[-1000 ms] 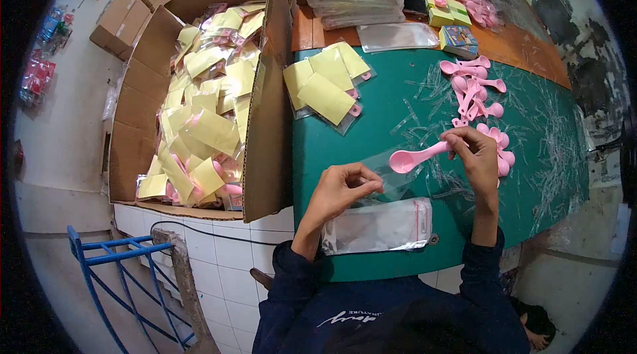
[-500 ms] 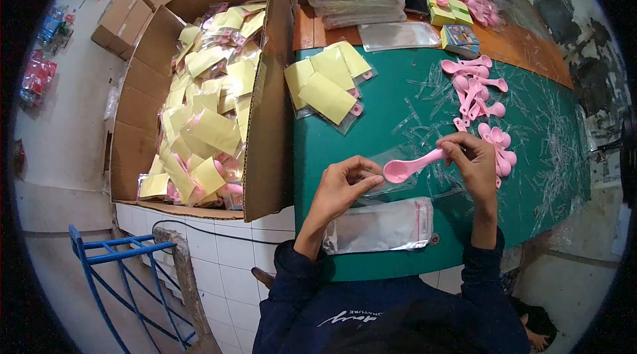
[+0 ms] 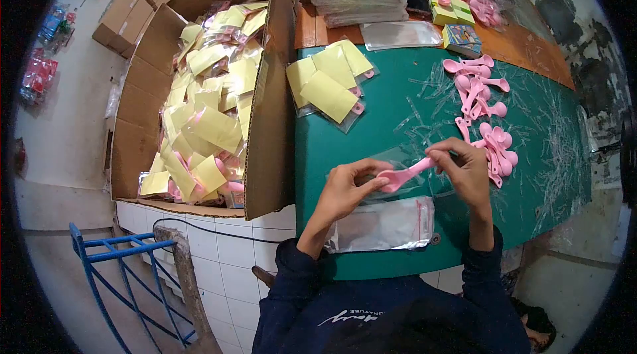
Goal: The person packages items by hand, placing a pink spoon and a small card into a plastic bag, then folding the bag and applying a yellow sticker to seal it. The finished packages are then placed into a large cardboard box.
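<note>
Your right hand (image 3: pixel 466 173), fingers pinched on the handle of the pink spoon (image 3: pixel 410 172), has carried it leftward at centre frame. Its bowl now meets the clear bag (image 3: pixel 398 157), which your left hand (image 3: pixel 345 191) pinches by the edge over the green counter (image 3: pixel 371 132).

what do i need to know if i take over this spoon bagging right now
Left hand pinches a clear bag just above the green table.
Right hand holds a pink spoon by its handle, with the bowl at the bag's mouth. How far in it is cannot be told.
Empty bags lie at the near table edge, and loose spoons are to the right.
Done: a few carded packs on the table, many more in the cardboard box.
Left: this spoon and the loose spoons.
</note>
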Demonstrator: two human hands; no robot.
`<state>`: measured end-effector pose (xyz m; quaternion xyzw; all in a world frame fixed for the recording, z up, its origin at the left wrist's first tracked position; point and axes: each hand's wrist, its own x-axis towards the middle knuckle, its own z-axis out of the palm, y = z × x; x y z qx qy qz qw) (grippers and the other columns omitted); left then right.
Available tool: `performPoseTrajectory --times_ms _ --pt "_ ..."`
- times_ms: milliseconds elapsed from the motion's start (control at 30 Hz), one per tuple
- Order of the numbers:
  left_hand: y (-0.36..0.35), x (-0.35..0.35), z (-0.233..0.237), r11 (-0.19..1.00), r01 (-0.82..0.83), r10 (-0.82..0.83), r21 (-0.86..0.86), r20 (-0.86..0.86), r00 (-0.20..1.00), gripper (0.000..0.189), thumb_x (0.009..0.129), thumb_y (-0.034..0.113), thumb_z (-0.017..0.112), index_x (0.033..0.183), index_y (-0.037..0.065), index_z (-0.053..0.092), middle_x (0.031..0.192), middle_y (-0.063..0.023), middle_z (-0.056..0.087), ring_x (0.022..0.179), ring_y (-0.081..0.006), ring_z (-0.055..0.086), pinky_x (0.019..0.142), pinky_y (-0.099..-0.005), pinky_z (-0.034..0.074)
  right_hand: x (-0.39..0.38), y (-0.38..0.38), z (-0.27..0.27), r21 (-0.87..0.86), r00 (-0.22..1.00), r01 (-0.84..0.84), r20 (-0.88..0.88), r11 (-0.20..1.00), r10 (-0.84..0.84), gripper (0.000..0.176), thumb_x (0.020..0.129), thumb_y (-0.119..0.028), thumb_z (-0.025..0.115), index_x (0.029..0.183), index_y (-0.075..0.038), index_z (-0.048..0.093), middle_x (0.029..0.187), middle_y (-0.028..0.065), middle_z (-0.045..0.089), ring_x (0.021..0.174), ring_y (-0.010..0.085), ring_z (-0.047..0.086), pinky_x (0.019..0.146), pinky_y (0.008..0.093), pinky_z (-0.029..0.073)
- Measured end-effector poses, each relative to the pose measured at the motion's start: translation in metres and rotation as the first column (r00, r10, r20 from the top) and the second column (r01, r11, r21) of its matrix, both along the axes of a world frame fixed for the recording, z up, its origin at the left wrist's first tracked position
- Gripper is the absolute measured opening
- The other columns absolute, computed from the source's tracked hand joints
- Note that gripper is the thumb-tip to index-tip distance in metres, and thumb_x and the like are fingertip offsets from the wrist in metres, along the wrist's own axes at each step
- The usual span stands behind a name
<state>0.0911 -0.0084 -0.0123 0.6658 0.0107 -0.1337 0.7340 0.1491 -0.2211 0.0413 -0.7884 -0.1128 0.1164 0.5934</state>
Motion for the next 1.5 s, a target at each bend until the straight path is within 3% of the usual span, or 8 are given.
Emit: performPoseTrajectory --times_ms 533,633,700,733,833,1200,1333,1500 --pt "0.006 -0.007 0.017 0.996 0.081 -0.087 0.043 0.175 0.981 0.025 0.089 0.019 0.053 0.099 0.000 0.064 0.086 -0.0106 0.066 0.079 -0.0129 0.061 0.071 -0.0264 0.048 0.017 -0.043 0.043 0.047 0.992 -0.077 0.108 0.996 0.071 0.018 0.080 -0.004 0.057 0.095 0.003 0.065 0.082 0.0083 0.061 0.069 0.0132 0.058 0.061 0.0247 0.046" --pt "0.007 -0.012 0.024 0.990 0.068 -0.025 -0.125 0.315 0.949 0.025 0.090 0.020 0.052 0.097 -0.001 0.064 0.094 -0.0126 0.066 0.087 -0.0176 0.061 0.077 -0.0301 0.048 0.076 -0.116 0.026 0.345 0.858 -0.504 0.304 0.792 0.414 0.021 0.075 -0.018 0.066 0.079 0.003 0.065 0.071 0.0101 0.057 0.059 0.0167 0.052 0.061 0.0308 0.042" --pt "0.005 -0.018 0.029 0.965 0.081 0.013 -0.250 0.355 0.935 0.028 0.090 0.026 0.052 0.094 0.001 0.065 0.098 -0.0156 0.065 0.091 -0.0246 0.061 0.084 -0.0368 0.045 0.125 -0.157 0.008 -0.197 0.941 -0.149 0.273 0.969 0.201 0.030 0.077 -0.030 0.064 0.082 0.000 0.065 0.080 0.0156 0.061 0.074 0.0228 0.057 0.068 0.0365 0.044" --pt "0.004 -0.021 0.032 0.947 0.084 0.041 -0.311 0.375 0.926 0.030 0.090 0.028 0.052 0.092 0.003 0.066 0.101 -0.0171 0.064 0.093 -0.0280 0.061 0.087 -0.0402 0.043 0.150 -0.163 -0.007 -0.523 0.874 0.263 0.484 0.811 0.029 0.034 0.078 -0.034 0.064 0.084 -0.001 0.066 0.085 0.0174 0.063 0.081 0.0253 0.059 0.071 0.0382 0.044" --pt "-0.002 -0.032 0.047 0.923 0.149 0.011 -0.355 0.411 0.911 0.029 0.087 0.033 0.054 0.090 0.006 0.067 0.098 -0.0182 0.065 0.093 -0.0300 0.061 0.090 -0.0437 0.039 0.212 -0.163 -0.025 -0.727 0.784 0.500 0.611 0.471 0.111 0.037 0.080 -0.034 0.059 0.091 0.001 0.065 0.093 0.0196 0.063 0.090 0.0296 0.059 0.078 0.0377 0.044" --pt "-0.008 -0.075 0.048 0.738 0.202 0.140 -0.644 0.439 0.887 0.028 0.092 0.030 0.045 0.097 0.010 0.064 0.091 -0.0181 0.065 0.091 -0.0319 0.061 0.097 -0.0482 0.031 0.329 -0.098 -0.059 -0.687 0.868 0.464 0.479 0.560 -0.132 0.038 0.079 -0.032 0.059 0.085 0.004 0.064 0.081 0.0219 0.063 0.078 0.0342 0.061 0.072 0.0427 0.046" --pt "-0.007 -0.075 0.037 0.745 0.168 0.101 -0.646 0.358 0.928 0.030 0.091 0.033 0.048 0.098 0.008 0.064 0.094 -0.0174 0.065 0.093 -0.0311 0.061 0.098 -0.0474 0.030 0.326 -0.102 -0.077 -0.556 0.586 0.785 0.810 0.273 -0.036 0.027 0.074 -0.013 0.058 0.096 0.002 0.059 0.091 0.0200 0.057 0.091 0.0346 0.056 0.075 0.0440 0.045" --pt "-0.002 -0.068 0.025 0.697 0.102 0.216 -0.710 0.343 0.914 0.034 0.088 0.039 0.052 0.095 0.007 0.062 0.089 -0.0181 0.065 0.088 -0.0314 0.062 0.097 -0.0480 0.031 0.324 -0.114 -0.074 -0.344 0.478 0.730 0.874 0.591 -0.081 0.018 0.081 -0.016 0.052 0.089 -0.001 0.054 0.086 0.0121 0.051 0.081 0.0265 0.049 0.071 0.0384 0.041"
